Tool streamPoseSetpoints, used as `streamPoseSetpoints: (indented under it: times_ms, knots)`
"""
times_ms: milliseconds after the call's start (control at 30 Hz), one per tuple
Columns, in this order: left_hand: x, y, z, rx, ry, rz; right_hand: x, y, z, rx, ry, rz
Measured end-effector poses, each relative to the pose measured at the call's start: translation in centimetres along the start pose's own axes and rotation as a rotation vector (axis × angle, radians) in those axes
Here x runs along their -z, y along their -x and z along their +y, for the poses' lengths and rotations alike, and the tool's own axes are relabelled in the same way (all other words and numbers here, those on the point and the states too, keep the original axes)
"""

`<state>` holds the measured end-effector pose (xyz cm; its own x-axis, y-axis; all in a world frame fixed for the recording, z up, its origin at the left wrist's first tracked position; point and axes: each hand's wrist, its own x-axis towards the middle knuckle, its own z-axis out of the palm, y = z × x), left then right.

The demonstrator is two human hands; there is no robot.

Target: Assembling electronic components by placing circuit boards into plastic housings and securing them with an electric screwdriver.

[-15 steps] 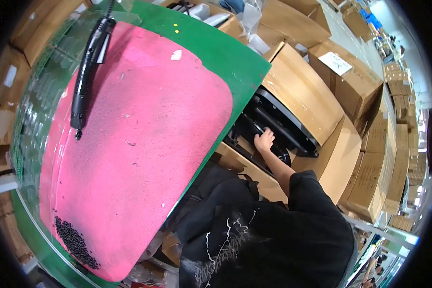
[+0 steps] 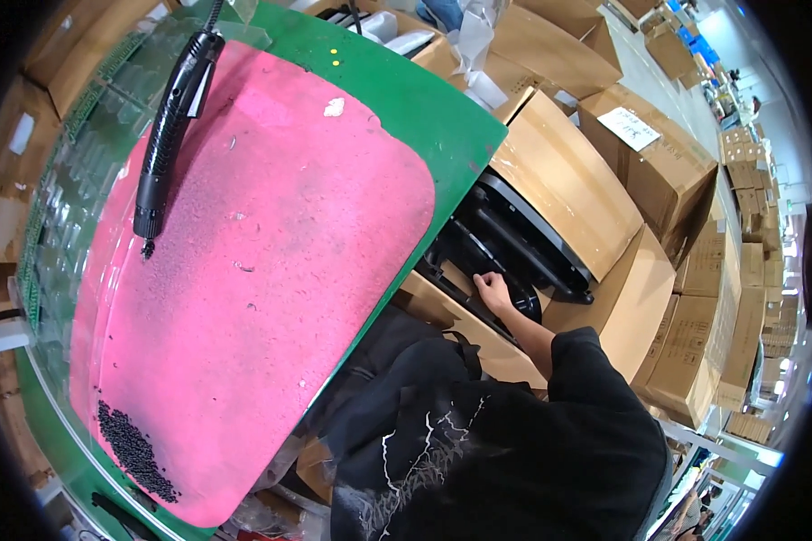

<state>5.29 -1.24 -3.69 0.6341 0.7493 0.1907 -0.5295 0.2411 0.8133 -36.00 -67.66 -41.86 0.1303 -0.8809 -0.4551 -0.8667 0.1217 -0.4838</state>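
Note:
My right hand (image 2: 492,292) reaches into an open cardboard box (image 2: 609,320) to the right of the workbench. Its fingers are curled together beside a long black plastic part (image 2: 478,245), and what they hold, if anything, is hidden. Another long, glossy black plastic part (image 2: 537,236) lies along the box's far side. My left hand is out of view. On the bench, a black electric screwdriver (image 2: 164,149) hangs by its cable, tip down over a pink mat (image 2: 289,234). A heap of small black screws (image 2: 137,453) sits at the mat's near left corner.
The green bench top (image 2: 415,108) borders the mat, with a clear plastic sheet (image 2: 81,207) along its left. Several cardboard boxes (image 2: 654,149) stand to the right, one with a white paper label (image 2: 629,128). A black backpack-like bundle (image 2: 397,347) is beside the bench edge.
My right hand has drawn back slightly toward me inside the box, and its fingers have curled in. A dark object now shows at the lower left bench edge.

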Motion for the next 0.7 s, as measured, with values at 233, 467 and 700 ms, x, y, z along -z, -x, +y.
streamPoseSetpoints:
  times_ms: [233,467,700]
  knots:
    - [-4.2,-5.2,-4.7,-0.423,-0.662,-0.499,1.5,0.7,-0.5,0.189,0.078,0.042]
    - [-12.0,13.1,-3.6,-0.306,-0.601,-0.973,4.2,3.7,-5.1,0.384,0.393,-0.056]
    - [-15.1,16.4,-1.3,-0.23,-0.568,-1.326,16.2,4.3,-14.9,0.697,-0.057,0.575]
